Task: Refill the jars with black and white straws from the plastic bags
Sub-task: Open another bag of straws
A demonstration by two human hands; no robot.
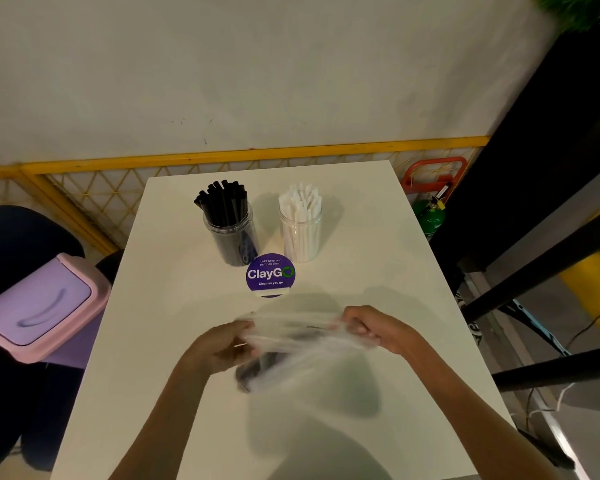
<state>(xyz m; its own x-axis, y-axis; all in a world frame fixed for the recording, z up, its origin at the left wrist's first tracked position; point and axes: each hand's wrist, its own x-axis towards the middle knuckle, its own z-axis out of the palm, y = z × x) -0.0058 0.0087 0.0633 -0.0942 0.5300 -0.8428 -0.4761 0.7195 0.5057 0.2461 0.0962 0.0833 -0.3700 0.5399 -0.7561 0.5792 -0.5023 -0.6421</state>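
Holding a clear plastic bag [302, 341] stretched between your two hands, you have it low over the near half of the white table [378, 271]. Your left hand [222, 348] has its fingers curled round the bag's left end. Your right hand [371, 327] has its fingers bunched and clamped on the right end. The bag is smeared by motion blur. Something dark shows inside it close to your left hand, but you cannot tell what it is.

Just beyond the bag, a round purple "ClayGo" sticker [270, 275] lies flat on the tabletop. Behind the sticker two clear jars stand upright, side by side and slightly apart. The left jar [231, 233] holds black straws [222, 199], and the right jar [300, 237] holds white straws [302, 202]. Both bundles rise above their rims.

Off the table's left edge sits a pink bin with a lilac swing lid [39, 306]. Past the far edge runs a yellow railing [222, 155] with mesh beneath it. At the far right corner stands a green cylinder [430, 220], with a red trolley frame [433, 171] behind it. A pale wall [257, 81] closes the view.
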